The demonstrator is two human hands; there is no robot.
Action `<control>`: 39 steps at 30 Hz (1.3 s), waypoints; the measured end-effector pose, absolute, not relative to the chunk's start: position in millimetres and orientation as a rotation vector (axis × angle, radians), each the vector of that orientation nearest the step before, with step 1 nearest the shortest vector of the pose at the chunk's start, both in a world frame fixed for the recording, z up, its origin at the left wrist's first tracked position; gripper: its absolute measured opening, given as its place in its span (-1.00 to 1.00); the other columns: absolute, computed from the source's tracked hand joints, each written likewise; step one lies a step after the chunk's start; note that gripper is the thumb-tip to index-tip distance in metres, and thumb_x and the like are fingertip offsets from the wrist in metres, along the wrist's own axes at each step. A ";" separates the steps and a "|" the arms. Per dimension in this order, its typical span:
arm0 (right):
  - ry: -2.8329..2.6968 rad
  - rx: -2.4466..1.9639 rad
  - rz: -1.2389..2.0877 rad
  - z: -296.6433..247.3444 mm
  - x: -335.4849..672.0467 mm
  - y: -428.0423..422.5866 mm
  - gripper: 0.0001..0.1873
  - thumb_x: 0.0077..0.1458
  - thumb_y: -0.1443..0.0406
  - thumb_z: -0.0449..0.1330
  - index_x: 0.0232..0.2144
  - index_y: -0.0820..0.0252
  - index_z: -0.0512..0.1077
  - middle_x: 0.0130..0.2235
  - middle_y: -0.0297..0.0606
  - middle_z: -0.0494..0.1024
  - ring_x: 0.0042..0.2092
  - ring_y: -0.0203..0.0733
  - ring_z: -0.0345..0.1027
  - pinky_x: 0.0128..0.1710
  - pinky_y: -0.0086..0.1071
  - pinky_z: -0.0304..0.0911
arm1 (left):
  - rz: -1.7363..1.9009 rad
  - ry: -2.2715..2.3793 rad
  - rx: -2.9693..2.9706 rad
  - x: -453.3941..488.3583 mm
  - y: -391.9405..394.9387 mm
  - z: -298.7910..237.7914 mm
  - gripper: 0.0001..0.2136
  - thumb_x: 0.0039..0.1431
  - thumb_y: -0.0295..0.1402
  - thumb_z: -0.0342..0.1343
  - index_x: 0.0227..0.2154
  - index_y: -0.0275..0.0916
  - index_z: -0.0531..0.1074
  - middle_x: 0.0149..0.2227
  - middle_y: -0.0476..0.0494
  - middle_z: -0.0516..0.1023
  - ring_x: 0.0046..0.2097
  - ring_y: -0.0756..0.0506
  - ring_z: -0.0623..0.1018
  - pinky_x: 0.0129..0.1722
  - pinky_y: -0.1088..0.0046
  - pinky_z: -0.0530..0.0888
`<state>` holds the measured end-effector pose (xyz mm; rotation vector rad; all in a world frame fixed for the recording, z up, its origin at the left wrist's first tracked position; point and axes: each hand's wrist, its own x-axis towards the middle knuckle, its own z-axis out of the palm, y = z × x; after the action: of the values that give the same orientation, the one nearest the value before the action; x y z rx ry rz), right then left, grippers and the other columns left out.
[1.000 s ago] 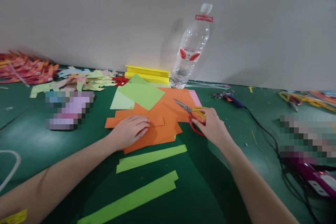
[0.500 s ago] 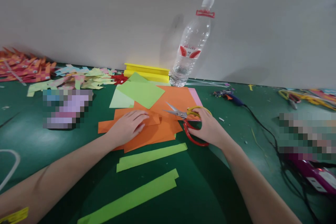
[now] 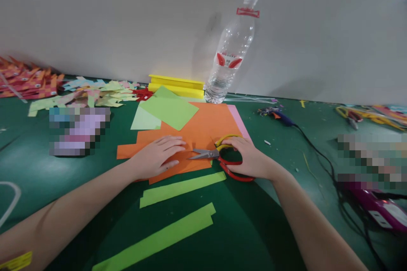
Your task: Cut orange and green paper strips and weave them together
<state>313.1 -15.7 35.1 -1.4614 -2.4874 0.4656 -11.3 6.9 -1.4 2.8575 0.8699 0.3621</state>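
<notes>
My right hand (image 3: 249, 156) is closed round the handles of a pair of scissors (image 3: 211, 153), one loop yellow and the other red. Their blades are slightly parted and point left over the orange paper (image 3: 213, 123). My left hand (image 3: 159, 156) lies with fingers stretched out on the orange sheets, just left of the blade tips. A light green sheet (image 3: 171, 108) overlaps the orange paper at the back. Two sets of green paper strips, a nearer strip (image 3: 155, 237) and a farther strip (image 3: 182, 189), lie in front of my hands.
A water bottle (image 3: 230, 51) stands at the back beside folded yellow paper (image 3: 176, 87). Paper scraps (image 3: 92, 93) and red-orange woven pieces (image 3: 32, 78) are piled at left. At right lie a blue-handled tool (image 3: 286, 119) with a cord and a purple power strip (image 3: 378, 207).
The scissors have swung down and left over the orange paper, and their blades have come closer together. My left fingers have stretched out flatter. The view has shifted slightly.
</notes>
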 end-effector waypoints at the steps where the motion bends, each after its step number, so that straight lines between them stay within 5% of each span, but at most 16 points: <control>1: -2.488 -1.447 0.477 35.2 313.2 -16.1 -0.55 -0.09 0.22 0.20 -0.08 0.07 0.35 0.05 -0.16 0.42 0.10 0.04 0.27 0.04 -0.04 0.22 | 0.340 0.843 2.854 -11.1 6.8 -1.1 -0.64 0.33 -0.20 -0.12 0.13 -0.18 0.20 0.23 -0.08 0.23 0.26 -0.09 0.16 0.25 0.30 0.11; 10: -2.501 -1.387 0.484 32.3 312.1 -16.4 -0.53 -0.04 0.19 0.20 -0.03 0.06 0.34 0.07 -0.14 0.40 0.13 0.06 0.23 0.09 0.00 0.18 | 0.088 0.815 2.797 -7.1 9.0 3.7 -0.49 0.35 -0.15 -0.19 0.29 -0.13 -0.12 0.32 -0.01 0.01 0.31 -0.07 0.05 0.29 0.32 -0.02; 39: -2.562 -1.392 0.416 38.9 290.5 -25.3 -0.56 0.01 0.14 0.17 -0.04 0.09 0.33 0.06 -0.15 0.43 0.13 0.07 0.23 0.07 -0.03 0.15 | 0.157 0.845 2.764 -4.2 8.8 0.0 -0.50 0.35 -0.11 -0.21 0.28 -0.08 -0.10 0.31 -0.02 0.04 0.31 -0.13 0.07 0.28 0.26 0.00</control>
<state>290.5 -25.3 38.9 -1.3919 -2.5615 0.4160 -4.2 8.8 0.0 2.7642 0.8445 0.1569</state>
